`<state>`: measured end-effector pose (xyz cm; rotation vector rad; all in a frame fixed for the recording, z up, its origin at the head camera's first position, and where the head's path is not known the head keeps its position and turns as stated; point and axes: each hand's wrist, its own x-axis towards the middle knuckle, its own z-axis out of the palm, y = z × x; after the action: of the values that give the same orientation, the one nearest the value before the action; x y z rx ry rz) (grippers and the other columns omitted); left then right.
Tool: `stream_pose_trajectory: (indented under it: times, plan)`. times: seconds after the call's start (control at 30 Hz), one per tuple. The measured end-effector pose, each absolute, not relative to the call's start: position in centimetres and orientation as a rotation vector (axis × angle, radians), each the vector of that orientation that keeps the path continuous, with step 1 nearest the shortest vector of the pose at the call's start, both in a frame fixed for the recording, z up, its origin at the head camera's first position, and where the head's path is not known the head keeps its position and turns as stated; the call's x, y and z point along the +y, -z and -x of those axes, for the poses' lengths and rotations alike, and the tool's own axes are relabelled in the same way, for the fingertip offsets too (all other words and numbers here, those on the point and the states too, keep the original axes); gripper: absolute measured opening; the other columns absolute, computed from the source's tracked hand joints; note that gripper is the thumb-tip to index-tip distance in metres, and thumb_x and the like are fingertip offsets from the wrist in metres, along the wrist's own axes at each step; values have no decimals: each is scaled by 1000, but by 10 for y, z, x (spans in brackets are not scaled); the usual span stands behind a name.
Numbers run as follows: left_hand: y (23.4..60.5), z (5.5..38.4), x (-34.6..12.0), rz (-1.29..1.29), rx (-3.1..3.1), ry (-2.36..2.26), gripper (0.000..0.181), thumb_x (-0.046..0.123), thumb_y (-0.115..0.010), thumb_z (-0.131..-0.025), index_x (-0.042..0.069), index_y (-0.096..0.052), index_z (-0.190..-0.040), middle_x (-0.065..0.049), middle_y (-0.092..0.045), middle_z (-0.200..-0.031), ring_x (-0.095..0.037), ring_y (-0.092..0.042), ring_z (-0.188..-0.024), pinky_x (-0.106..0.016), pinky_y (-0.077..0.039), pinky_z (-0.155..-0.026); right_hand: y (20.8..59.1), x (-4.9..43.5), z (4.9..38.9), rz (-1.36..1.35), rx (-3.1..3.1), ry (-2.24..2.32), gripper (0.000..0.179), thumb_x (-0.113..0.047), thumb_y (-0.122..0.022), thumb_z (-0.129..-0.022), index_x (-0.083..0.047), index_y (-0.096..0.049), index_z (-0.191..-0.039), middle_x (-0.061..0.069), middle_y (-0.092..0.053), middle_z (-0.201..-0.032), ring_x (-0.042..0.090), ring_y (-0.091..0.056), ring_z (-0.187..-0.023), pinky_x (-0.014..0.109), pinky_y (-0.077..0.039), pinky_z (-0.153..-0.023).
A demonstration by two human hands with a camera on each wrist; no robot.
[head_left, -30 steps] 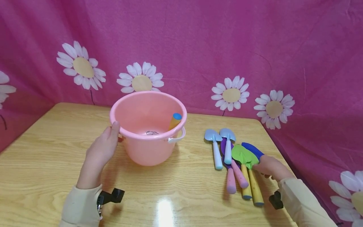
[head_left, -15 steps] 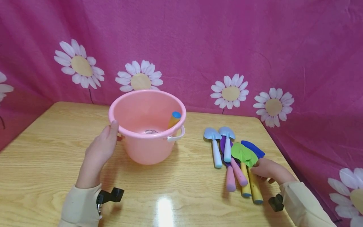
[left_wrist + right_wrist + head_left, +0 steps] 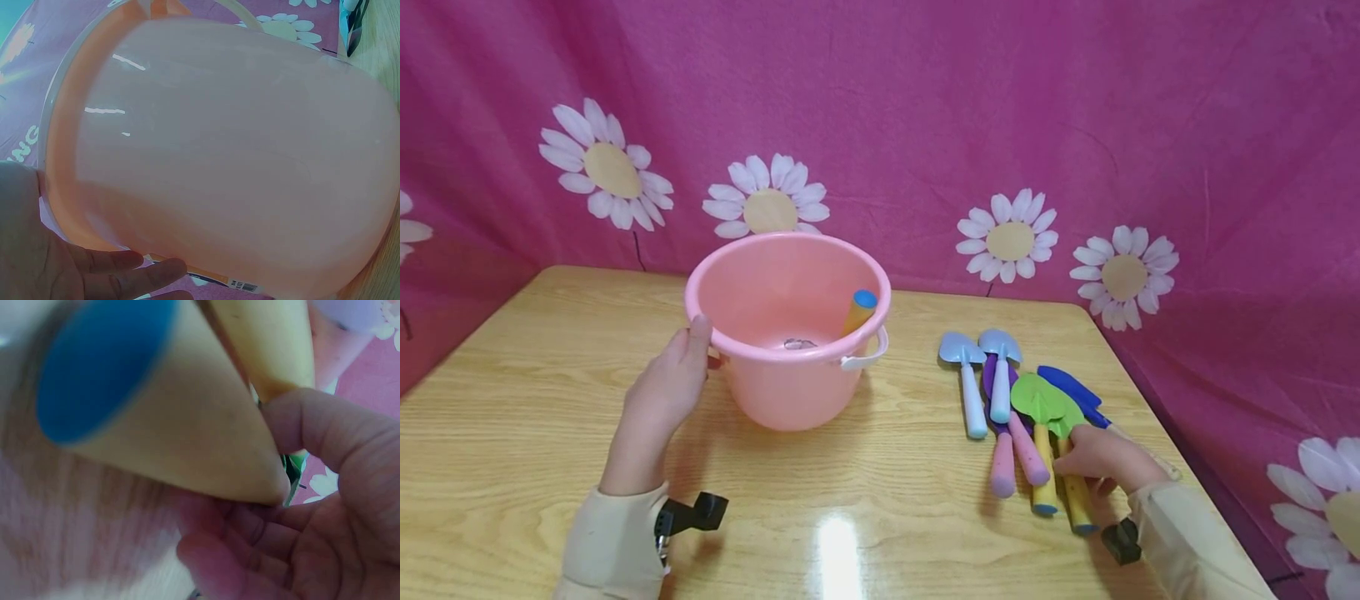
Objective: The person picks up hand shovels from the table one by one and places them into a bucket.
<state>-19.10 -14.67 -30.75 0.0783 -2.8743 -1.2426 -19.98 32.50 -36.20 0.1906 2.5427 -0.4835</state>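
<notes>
A pink bucket [image 3: 793, 396] stands upright on the table. My left hand [image 3: 664, 387] holds its near-left rim, thumb at the edge; in the left wrist view the fingers [image 3: 134, 278] lie along its outer side. To the right, my right hand [image 3: 1108, 458] pinches the yellow handle [image 3: 1077, 504] of a green-bladed hand trowel, near the blade. The right wrist view shows the thumb on one side of that handle [image 3: 181, 419] and fingers curled beneath it. A second green trowel [image 3: 1036, 400] lies against it. Blue-bladed trowels [image 3: 1066, 383] lie behind the hand, partly hidden.
Two light-blue trowels [image 3: 973, 400] and two purple ones with pink handles [image 3: 1030, 454] overlap left of the green pair. Inside the bucket leans a yellow handle with a blue end [image 3: 859, 315]. A pink flowered cloth [image 3: 887, 125] hangs behind the wooden table [image 3: 887, 500].
My right hand has come off the blue blades and shifted onto the green trowel's yellow handle, its thumb and fingers closing round it. The left hand stays at the bucket's rim.
</notes>
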Motion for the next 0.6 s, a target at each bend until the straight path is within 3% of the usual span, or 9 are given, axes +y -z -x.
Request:
stream_pose_trajectory:
  times: [0.6]
  plan:
    - [310,192,-147,-69,-2851,1286,76,57,-3,-91,0,-35,-129,-25,-48,-119,-43,-42,-109,-62,-33,-80,345,346,189,-149,2634,461,21,-12,-57,-75,3,-42,-79,10,-46,-72,21,-53,-61,37,-51,-48]
